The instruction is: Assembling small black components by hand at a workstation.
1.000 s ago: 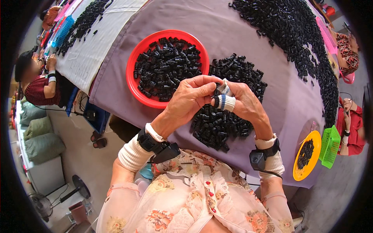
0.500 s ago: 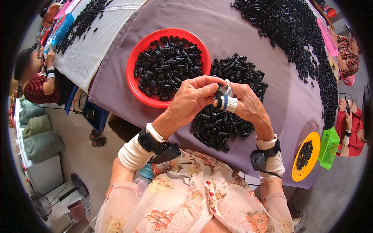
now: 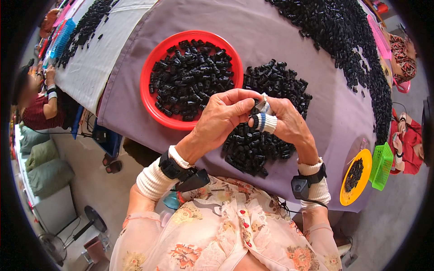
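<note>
With left hand point(image 3: 221, 110) and right hand point(image 3: 291, 121), pinching a small, mostly hidden black part point(image 3: 254, 109) inside the near edge of the bench point(image 3: 262, 31); probably light, stiff, slick; best gripped by the sides.

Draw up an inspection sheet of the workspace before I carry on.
Surface: purple cloth, covering the near table.
Job's things: black parts in the red bowl; a pile beside it.
Clutter: yellow plate with dark bits, green basket, both at right.
Grips: left grip and right grip meet above the pile; what lies between their fingers is mostly hidden.
Cables: dark cord at the right wrist.
Surroundings: co-worker at left, others at right; fan lower left.
</note>
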Tool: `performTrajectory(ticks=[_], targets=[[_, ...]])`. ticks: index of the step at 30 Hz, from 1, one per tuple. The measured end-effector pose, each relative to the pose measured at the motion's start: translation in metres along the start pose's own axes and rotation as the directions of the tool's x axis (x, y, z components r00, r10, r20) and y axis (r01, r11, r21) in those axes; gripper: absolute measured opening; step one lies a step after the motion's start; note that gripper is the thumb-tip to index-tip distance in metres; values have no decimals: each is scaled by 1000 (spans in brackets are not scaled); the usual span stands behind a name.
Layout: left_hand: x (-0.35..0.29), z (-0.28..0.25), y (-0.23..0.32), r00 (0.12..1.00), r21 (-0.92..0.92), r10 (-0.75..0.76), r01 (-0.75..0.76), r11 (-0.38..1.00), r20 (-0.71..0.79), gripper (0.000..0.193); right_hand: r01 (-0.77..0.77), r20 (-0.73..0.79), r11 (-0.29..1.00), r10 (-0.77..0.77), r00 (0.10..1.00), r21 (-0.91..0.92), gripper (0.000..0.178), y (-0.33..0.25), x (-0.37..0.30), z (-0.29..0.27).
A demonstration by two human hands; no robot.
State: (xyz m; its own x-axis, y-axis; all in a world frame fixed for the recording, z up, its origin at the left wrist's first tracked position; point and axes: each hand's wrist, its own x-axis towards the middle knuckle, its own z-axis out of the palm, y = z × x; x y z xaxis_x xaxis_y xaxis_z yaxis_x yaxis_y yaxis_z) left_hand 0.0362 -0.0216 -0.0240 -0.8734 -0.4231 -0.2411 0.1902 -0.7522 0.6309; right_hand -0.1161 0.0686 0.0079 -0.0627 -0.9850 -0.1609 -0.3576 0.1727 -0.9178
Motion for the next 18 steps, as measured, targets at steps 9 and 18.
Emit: performTrajectory(ticks=[9,18], targets=[[7,2,2,998,-33,-65,66,997,26,20,-33,-85,999,35,996,28,35,6,-3,1],[0,8,-2,997,-9,-64,64,998,31,21,-5,-62,999,7,998,32,33,5,-13,1]])
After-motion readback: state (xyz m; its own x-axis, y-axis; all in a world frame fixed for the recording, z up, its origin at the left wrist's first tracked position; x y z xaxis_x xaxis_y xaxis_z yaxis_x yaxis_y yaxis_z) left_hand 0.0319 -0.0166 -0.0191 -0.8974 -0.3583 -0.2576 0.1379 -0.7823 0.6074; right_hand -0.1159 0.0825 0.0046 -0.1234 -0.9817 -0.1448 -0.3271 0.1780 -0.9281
